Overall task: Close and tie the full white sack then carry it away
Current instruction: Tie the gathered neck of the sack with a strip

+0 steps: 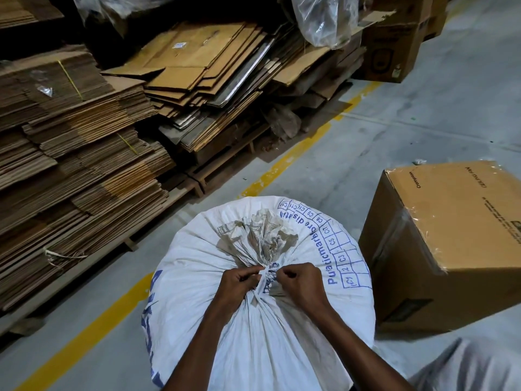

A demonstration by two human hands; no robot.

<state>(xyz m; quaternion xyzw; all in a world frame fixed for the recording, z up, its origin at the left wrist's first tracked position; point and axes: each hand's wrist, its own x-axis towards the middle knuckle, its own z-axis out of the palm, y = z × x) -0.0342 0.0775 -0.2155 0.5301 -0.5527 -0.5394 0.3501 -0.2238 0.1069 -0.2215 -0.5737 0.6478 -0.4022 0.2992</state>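
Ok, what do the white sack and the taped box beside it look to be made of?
The white sack: likely woven plastic, matte; fine weave and crisp pleats show. The box: brown cardboard, matte, with glossy clear tape glinting along its edges.

Dim, sharp wide-angle view with bowed edges, dark upper-left corner, and brighter floor upper right.

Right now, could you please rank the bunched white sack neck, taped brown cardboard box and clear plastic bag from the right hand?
1. Bunched white sack neck: right hand pinches it.
2. Taped brown cardboard box: right.
3. Clear plastic bag: far top.
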